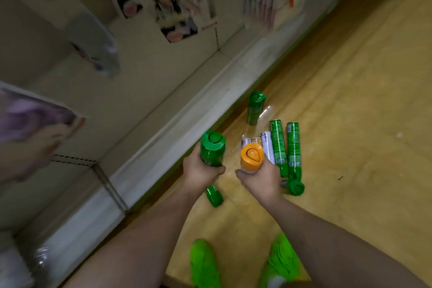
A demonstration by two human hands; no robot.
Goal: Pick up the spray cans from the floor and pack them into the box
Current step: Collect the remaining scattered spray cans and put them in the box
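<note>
Gripping a green spray can (212, 152) upright by its lower body, the left hand (200, 172) has its fingers curled round the can, whose green cap faces the camera. The right hand (261, 176) holds an orange-capped spray can (252, 157) in the same way, fingers wrapped round the body just under the cap. The two hands are near each other, held above the wooden floor (350, 100).

Under and beyond the hands more cans remain on the floor. One green can (255, 108) stands upright near the white plinth (187, 128) of the shelving. Two long green cans (278, 147) (294, 159) lie side by side, just right of the right hand, and one of them shows its green cap (296, 186) towards the camera. A white can (266, 146) lies just left of them, partly behind the orange cap. Another green can (214, 196) lies below the left wrist.

At the bottom edge two bright green shoes (204, 264) (281, 262) stand on the floor. Blurred packaged goods (163, 0) hang on the shelving at upper left.
</note>
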